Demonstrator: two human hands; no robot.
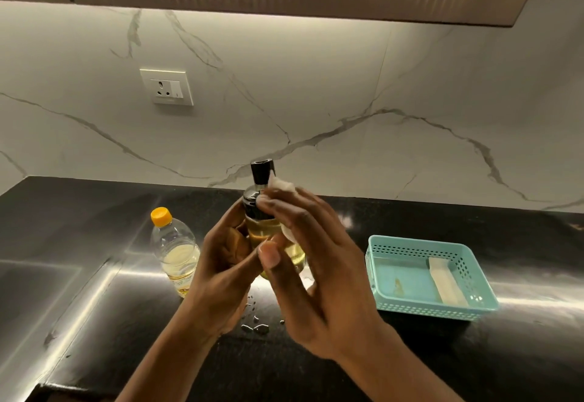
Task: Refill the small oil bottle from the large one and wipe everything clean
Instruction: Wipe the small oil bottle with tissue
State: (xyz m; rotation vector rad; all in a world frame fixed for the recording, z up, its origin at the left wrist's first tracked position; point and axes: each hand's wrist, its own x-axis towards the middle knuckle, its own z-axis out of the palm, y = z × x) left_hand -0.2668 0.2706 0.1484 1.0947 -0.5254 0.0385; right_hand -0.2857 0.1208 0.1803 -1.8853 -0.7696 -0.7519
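Small oil bottle [264, 228], frame centre: gripped by left hand [221, 262]; right hand [316, 262] presses white tissue [279, 185] against it.

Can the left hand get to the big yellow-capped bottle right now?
Probably not at once: the left hand is gripping the small oil bottle while the right hand wipes it with a tissue. The large bottle stands just left, nothing between them.

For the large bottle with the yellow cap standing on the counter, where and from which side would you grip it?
Grip the large bottle around its clear body below the yellow cap, probably from its left, open side. It stands upright with counter bare on that side, while the left hand holding the small oil bottle crowds its right.
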